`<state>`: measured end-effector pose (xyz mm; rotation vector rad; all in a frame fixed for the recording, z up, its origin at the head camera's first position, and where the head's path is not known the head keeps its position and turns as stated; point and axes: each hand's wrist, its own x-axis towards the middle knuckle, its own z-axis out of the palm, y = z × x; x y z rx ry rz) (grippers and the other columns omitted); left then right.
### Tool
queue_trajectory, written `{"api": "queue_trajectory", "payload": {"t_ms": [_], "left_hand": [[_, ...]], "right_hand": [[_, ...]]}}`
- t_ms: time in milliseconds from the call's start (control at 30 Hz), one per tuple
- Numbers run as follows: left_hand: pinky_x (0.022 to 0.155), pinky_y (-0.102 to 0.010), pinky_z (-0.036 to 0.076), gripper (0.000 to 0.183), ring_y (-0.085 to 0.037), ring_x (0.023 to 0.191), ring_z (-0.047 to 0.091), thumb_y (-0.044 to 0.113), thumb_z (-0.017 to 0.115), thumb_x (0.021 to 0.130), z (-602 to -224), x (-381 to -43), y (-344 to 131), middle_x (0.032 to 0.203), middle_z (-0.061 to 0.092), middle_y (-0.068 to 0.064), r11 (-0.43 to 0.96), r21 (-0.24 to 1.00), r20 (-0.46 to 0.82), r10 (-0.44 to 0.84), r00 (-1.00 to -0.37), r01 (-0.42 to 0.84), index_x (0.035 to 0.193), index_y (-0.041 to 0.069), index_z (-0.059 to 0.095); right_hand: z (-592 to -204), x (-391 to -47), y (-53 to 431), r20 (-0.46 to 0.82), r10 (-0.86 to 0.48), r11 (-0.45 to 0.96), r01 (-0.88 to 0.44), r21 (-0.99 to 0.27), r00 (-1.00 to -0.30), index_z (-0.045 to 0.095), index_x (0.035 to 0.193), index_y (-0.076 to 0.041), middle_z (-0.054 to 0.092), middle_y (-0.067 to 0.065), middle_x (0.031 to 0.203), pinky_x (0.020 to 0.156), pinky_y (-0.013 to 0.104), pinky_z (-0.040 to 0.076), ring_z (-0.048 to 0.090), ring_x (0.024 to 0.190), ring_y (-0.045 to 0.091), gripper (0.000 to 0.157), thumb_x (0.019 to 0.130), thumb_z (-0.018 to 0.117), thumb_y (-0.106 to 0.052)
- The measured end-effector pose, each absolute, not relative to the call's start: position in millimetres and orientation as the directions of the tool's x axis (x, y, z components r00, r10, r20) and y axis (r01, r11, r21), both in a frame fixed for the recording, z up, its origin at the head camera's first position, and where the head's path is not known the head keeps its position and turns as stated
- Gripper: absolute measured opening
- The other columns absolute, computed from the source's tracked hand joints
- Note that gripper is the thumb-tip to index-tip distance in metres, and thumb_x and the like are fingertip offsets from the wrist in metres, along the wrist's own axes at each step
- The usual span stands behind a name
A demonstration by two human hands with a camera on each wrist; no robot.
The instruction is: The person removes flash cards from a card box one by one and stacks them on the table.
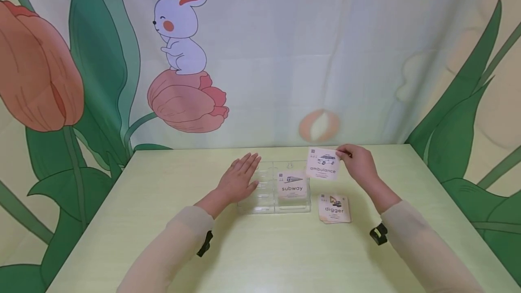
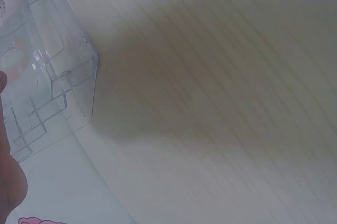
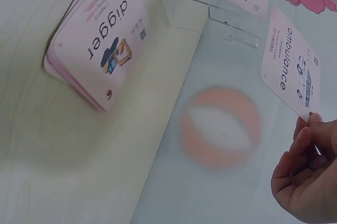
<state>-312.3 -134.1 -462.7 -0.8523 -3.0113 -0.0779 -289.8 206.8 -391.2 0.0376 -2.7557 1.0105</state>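
My right hand (image 1: 359, 165) pinches the ambulance card (image 1: 323, 163) by its edge, held up above the table at the right end of a clear plastic holder (image 1: 266, 208). In the right wrist view, thumb and fingertips grip one corner of that card (image 3: 290, 69). The left hand (image 1: 239, 179) lies with fingers straight over the left part of the holder; only a sliver of this hand (image 2: 10, 182) enters the left wrist view. A subway card (image 1: 292, 185) stands in the holder's right compartment. Below and right of it lies a stack of cards topped by the digger card (image 1: 334, 209).
The pale wood-grain table (image 1: 277, 257) spreads around the holder. Behind its far edge hangs a printed curtain (image 1: 264, 58) with a rabbit and tulips. A dark wrist strap (image 1: 379, 233) hangs below the right sleeve.
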Motion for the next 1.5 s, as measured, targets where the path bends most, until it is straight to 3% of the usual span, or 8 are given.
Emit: {"api": "queue_trajectory", "payload": {"t_ms": [333,1000,1500], "left_hand": [[0.133,-0.05,0.017,0.072,-0.032,0.162,0.014,0.037,0.045,0.108,-464,-313,-133,0.174,0.015,-0.013,0.852,0.039,0.038,0.52,-0.853,0.521,0.165,0.005,0.015],[0.133,-0.05,0.016,0.073,-0.032,0.163,0.013,0.038,0.045,0.108,-463,-313,-132,0.174,0.014,-0.012,0.858,0.036,0.024,0.511,-0.859,0.512,0.165,0.005,0.013],[0.133,-0.052,0.014,0.072,-0.035,0.161,0.016,0.032,0.047,0.106,-459,-306,-135,0.172,0.018,-0.017,0.83,0.116,0.082,0.539,-0.838,0.546,0.163,0.002,0.016]], "right_hand": [[-396,-282,221,0.143,0.066,0.736,-0.049,-0.676,-0.988,0.068,0.123,0.007,0.071,0.026,0.115,0.073,0.027,0.047,0.061,0.091,0.029,0.03,0.105,0.056,-0.015],[-425,-271,243,0.01,0.042,0.697,0.022,-0.716,-0.999,0.067,0.123,0.006,0.07,0.026,0.116,0.071,0.025,0.047,0.061,0.09,0.028,0.027,0.104,0.057,-0.011],[-458,-274,253,-0.117,0.003,0.667,0.089,-0.74,-0.993,0.066,0.121,0.009,0.07,0.026,0.113,0.074,0.034,0.054,0.061,0.089,0.027,0.027,0.104,0.057,-0.009]]}}
